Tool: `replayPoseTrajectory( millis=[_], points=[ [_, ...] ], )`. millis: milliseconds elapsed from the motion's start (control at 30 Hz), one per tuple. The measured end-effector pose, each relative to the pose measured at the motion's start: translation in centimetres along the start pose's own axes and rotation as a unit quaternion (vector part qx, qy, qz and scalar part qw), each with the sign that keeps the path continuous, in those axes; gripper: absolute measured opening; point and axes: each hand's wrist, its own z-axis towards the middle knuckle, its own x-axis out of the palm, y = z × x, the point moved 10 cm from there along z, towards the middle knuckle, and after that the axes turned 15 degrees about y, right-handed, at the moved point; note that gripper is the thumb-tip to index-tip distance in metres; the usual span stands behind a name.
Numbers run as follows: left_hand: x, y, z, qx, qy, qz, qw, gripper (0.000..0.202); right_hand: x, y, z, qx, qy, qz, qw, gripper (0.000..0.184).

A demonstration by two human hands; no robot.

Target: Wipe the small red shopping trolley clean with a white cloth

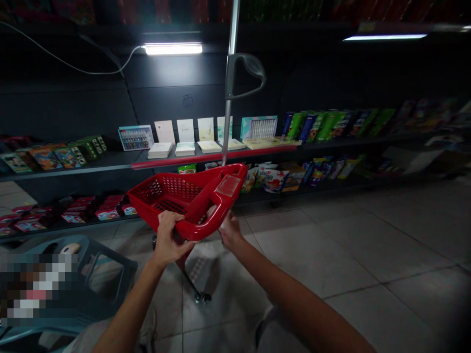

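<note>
- Far left of our fingers, low down, we see a blue plastic stool, with a pixelated patch covering part of the view beside it.
- Beyond it, left of and above our fingers, a low shelf holds red boxes, and the shelf above it holds colourful boxed packs.
- Our left hand has its fingers curled together and clamped over the near rim of a red plastic shopping basket.
- The basket sits tilted, right between our hands and just above them, and its wide handle runs toward the far corner.
- Below our fingers, a wheeled caster stands on the tiled floor.
- Straight above the basket rises a metal pole topped by a grey loop handle.
- Our right hand touches the basket's underside, its fingers bunched, but the basket hides them, so we cannot tell whether they grip.
- Above our fingers, white card boxes line a shelf, with snack bags beneath it.
- Right of our fingers, green and blue packets fill the shelf.
</note>
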Motion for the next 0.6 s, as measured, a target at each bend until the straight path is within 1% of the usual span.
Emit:
replayPoseTrajectory(
  millis=[33, 67, 100, 133, 167, 200, 233, 267, 300, 333, 367, 400, 433, 500, 567, 600],
  points=[
    [-0.2, -0.1, -0.1, 0.006, -0.004, -0.002, 1.000, 0.052, -2.7, 3.0, 0.7, -0.031, -0.062, -0.006, 0.998, 0.042],
    [-0.4, -0.1, -0.1, 0.008, -0.005, -0.005, 1.000, 0.053, -4.8, 6.8, 1.2, -0.082, -0.109, -0.034, 0.990, 0.044],
    [-0.5, 0.0, -0.2, 0.009, -0.004, -0.010, 1.000, 0.055, -6.0, 10.9, 1.5, -0.143, -0.140, -0.084, 0.976, 0.043],
    [-0.6, 0.2, -0.3, 0.009, -0.001, -0.019, 1.000, 0.059, -6.2, 15.0, 1.6, -0.207, -0.150, -0.155, 0.954, 0.042],
    [-0.6, 0.5, -0.3, 0.012, 0.004, -0.034, 0.999, 0.064, -5.3, 18.5, 1.6, -0.255, -0.135, -0.243, 0.926, 0.042],
    [-0.7, 0.7, -0.5, 0.016, 0.006, -0.053, 0.998, 0.069, -3.6, 21.1, 1.8, -0.289, -0.099, -0.329, 0.893, 0.039],
    [-0.7, 1.0, -0.6, 0.019, 0.005, -0.077, 0.997, 0.073, -1.3, 22.7, 1.9, -0.311, -0.043, -0.408, 0.857, 0.034],
    [-0.8, 1.4, -0.8, 0.020, 0.000, -0.102, 0.995, 0.076, 1.1, 23.4, 2.0, -0.320, 0.024, -0.476, 0.819, 0.030],
    [-1.0, 1.9, -0.9, 0.015, -0.008, -0.124, 0.992, 0.076, 3.3, 23.4, 1.9, -0.323, 0.088, -0.529, 0.780, 0.026],
    [-1.1, 2.4, -1.1, 0.003, -0.018, -0.141, 0.990, 0.075, 5.1, 23.0, 1.7, -0.326, 0.142, -0.567, 0.743, 0.025],
    [-1.3, 2.9, -1.2, -0.012, -0.030, -0.151, 0.988, 0.073, 6.3, 22.6, 1.4, -0.330, 0.182, -0.594, 0.710, 0.026],
    [-1.5, 3.3, -1.4, -0.029, -0.041, -0.157, 0.986, 0.070, 6.9, 22.2, 1.1, -0.338, 0.206, -0.613, 0.684, 0.028],
    [-1.7, 3.7, -1.6, -0.045, -0.050, -0.162, 0.985, 0.067, 7.1, 22.0, 0.9, -0.346, 0.217, -0.625, 0.665, 0.029],
    [-2.2, 4.5, -2.0, -0.074, -0.071, -0.171, 0.980, 0.061, 6.2, 21.9, 0.9, -0.355, 0.220, -0.638, 0.647, 0.031],
    [-2.9, 5.1, -2.5, -0.093, -0.088, -0.186, 0.974, 0.056, 4.6, 22.0, 1.4, -0.351, 0.210, -0.644, 0.646, 0.032],
    [-3.3, 5.5, -2.8, -0.100, -0.094, -0.195, 0.971, 0.053, 3.7, 22.2, 1.9, -0.346, 0.202, -0.644, 0.651, 0.031]
  ],
)
